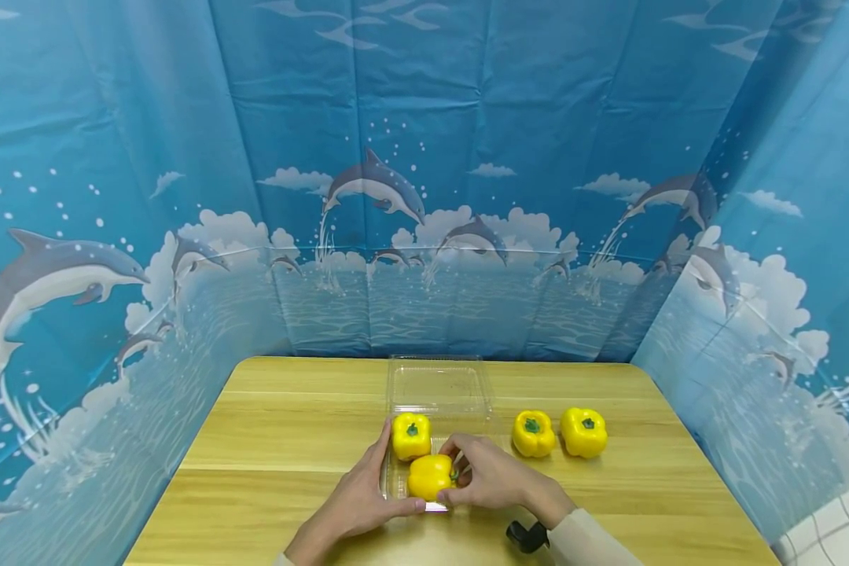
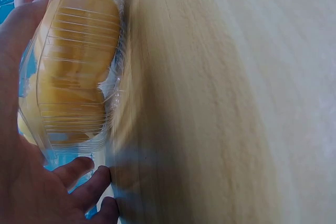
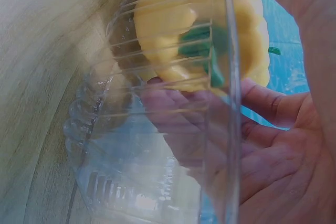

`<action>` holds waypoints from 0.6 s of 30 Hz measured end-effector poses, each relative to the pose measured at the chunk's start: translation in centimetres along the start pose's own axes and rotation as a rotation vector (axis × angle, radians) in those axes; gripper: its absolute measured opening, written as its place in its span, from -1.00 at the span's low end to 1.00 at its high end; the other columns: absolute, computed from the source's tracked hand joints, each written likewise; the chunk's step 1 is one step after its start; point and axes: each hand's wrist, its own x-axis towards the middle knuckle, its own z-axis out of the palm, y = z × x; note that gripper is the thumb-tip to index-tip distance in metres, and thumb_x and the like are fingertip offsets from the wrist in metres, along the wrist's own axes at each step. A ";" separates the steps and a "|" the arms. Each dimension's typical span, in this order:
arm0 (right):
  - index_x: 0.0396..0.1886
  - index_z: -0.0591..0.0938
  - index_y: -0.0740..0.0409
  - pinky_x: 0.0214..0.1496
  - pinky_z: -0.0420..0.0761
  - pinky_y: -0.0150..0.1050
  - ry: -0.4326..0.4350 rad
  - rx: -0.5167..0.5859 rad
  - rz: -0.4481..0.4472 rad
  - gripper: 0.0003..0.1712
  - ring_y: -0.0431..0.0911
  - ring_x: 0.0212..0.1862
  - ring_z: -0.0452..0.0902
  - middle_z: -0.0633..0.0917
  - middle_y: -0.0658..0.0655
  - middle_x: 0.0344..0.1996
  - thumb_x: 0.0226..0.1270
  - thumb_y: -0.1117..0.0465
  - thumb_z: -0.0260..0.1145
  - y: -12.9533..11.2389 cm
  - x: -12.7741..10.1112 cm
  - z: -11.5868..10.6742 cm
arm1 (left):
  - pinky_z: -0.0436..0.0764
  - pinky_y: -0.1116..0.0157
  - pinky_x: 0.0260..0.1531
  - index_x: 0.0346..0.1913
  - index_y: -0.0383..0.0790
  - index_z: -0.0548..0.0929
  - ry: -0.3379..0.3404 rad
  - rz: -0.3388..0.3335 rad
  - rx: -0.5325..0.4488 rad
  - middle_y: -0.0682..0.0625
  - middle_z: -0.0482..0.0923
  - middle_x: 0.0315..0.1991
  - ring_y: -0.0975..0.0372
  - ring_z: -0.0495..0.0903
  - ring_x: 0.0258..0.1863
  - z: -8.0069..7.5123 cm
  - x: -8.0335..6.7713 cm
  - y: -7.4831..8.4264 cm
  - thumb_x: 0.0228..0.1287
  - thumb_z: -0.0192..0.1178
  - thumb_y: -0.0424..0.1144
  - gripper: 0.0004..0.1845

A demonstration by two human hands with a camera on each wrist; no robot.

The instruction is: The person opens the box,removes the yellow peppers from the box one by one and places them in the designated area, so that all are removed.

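A clear plastic clamshell container (image 1: 440,387) lies on the wooden table (image 1: 269,440) with its lid open toward the back. One yellow bell pepper (image 1: 411,436) sits in its back left part. In front of it, my right hand (image 1: 453,472) grips a second yellow pepper (image 1: 430,475) inside the container, fingers curled round the stem end. My left hand (image 1: 395,472) holds the container's front left corner, fingers along the left wall and thumb along the front rim. The left wrist view shows the ribbed container wall (image 2: 73,66) against my left hand (image 2: 31,182). The right wrist view shows the pepper (image 3: 199,40) through the container (image 3: 157,171).
Two more yellow peppers (image 1: 534,433) (image 1: 583,431) stand side by side on the table, right of the container. Blue dolphin-print curtains (image 1: 424,196) close in the table at the back and both sides. A black wrist device (image 1: 527,536) shows at my right sleeve.
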 end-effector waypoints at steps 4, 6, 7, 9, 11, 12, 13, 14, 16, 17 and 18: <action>0.30 0.69 0.08 0.03 0.90 -0.33 0.008 -0.006 -0.005 -0.35 -0.17 0.01 0.83 0.84 0.10 0.12 0.43 -0.14 0.71 0.0 0.0 0.0 | 0.53 -0.54 0.58 0.98 0.11 -0.27 -0.003 -0.001 -0.005 -0.27 0.19 0.90 -0.38 0.45 0.73 0.0 -0.1 0.0 0.21 0.61 0.56 0.60; 0.30 0.68 0.08 0.03 0.89 -0.33 0.011 -0.007 -0.007 -0.34 -0.19 0.01 0.82 0.84 0.09 0.12 0.42 -0.13 0.71 0.0 -0.1 0.0 | 0.53 -0.55 0.57 0.98 0.10 -0.27 -0.002 0.003 -0.009 -0.28 0.19 0.90 -0.39 0.45 0.72 0.0 -0.1 -0.1 0.22 0.61 0.55 0.60; 0.30 0.68 0.08 0.03 0.89 -0.34 0.014 -0.008 -0.008 -0.34 -0.19 0.02 0.82 0.84 0.09 0.12 0.41 -0.13 0.71 0.0 -0.1 0.0 | 0.53 -0.55 0.57 0.98 0.10 -0.27 -0.003 0.004 -0.010 -0.28 0.19 0.90 -0.39 0.44 0.72 0.0 -0.1 -0.1 0.22 0.61 0.55 0.60; 0.30 0.67 0.06 0.04 0.88 -0.35 0.019 -0.013 -0.010 -0.34 -0.21 0.02 0.80 0.84 0.07 0.13 0.40 -0.13 0.71 0.0 -0.2 0.0 | 0.52 -0.56 0.58 0.98 0.10 -0.28 -0.002 0.005 -0.011 -0.29 0.19 0.90 -0.40 0.43 0.73 0.0 -0.1 -0.1 0.22 0.60 0.55 0.60; 0.30 0.67 0.03 0.04 0.87 -0.37 0.026 -0.017 -0.010 -0.34 -0.24 0.03 0.79 0.83 0.04 0.13 0.39 -0.14 0.71 0.1 -0.2 0.0 | 0.52 -0.55 0.58 0.98 0.12 -0.27 -0.002 0.003 -0.013 -0.28 0.19 0.90 -0.39 0.43 0.73 0.0 -0.1 -0.1 0.23 0.60 0.55 0.59; 0.30 0.66 0.03 0.04 0.87 -0.37 0.028 -0.016 -0.013 -0.34 -0.23 0.04 0.79 0.82 0.03 0.13 0.39 -0.14 0.71 0.1 -0.2 0.0 | 0.52 -0.55 0.59 0.98 0.12 -0.27 -0.002 0.004 -0.014 -0.28 0.18 0.90 -0.39 0.43 0.74 0.0 -0.1 -0.1 0.23 0.60 0.55 0.59; 0.30 0.66 0.02 0.04 0.86 -0.38 0.029 -0.015 -0.012 -0.34 -0.24 0.04 0.78 0.82 0.02 0.13 0.39 -0.15 0.71 0.1 -0.2 0.0 | 0.52 -0.55 0.58 0.98 0.12 -0.28 -0.003 0.004 -0.015 -0.28 0.18 0.90 -0.39 0.43 0.73 0.0 -0.1 -0.1 0.23 0.60 0.55 0.59; 0.30 0.65 0.01 0.05 0.86 -0.39 0.031 -0.015 -0.012 -0.33 -0.24 0.05 0.78 0.81 0.01 0.14 0.39 -0.16 0.71 0.2 -0.3 0.0 | 0.52 -0.55 0.58 0.98 0.12 -0.28 -0.004 0.004 -0.017 -0.29 0.18 0.90 -0.40 0.43 0.73 0.0 -0.1 -0.1 0.23 0.60 0.55 0.59; 0.30 0.65 0.01 0.05 0.86 -0.38 0.033 -0.010 -0.013 -0.33 -0.23 0.05 0.78 0.80 0.01 0.14 0.39 -0.16 0.71 0.2 -0.3 0.0 | 0.52 -0.55 0.58 0.98 0.14 -0.27 -0.005 -0.001 -0.018 -0.28 0.18 0.90 -0.39 0.43 0.73 0.0 -0.1 -0.1 0.23 0.60 0.55 0.58; 0.31 0.64 0.01 0.05 0.86 -0.38 0.034 -0.008 -0.014 -0.33 -0.22 0.06 0.78 0.79 0.01 0.14 0.39 -0.16 0.71 0.2 -0.3 0.0 | 0.52 -0.55 0.58 0.98 0.14 -0.27 -0.006 -0.001 -0.018 -0.29 0.18 0.90 -0.40 0.43 0.73 0.0 -0.1 -0.1 0.23 0.59 0.55 0.58; 0.31 0.64 0.01 0.05 0.86 -0.37 0.034 -0.008 -0.015 -0.32 -0.22 0.06 0.78 0.79 0.01 0.15 0.39 -0.16 0.70 0.2 -0.4 -0.1 | 0.52 -0.55 0.58 0.98 0.14 -0.27 -0.006 -0.003 -0.017 -0.29 0.18 0.90 -0.39 0.43 0.73 0.1 0.0 -0.2 0.23 0.59 0.56 0.58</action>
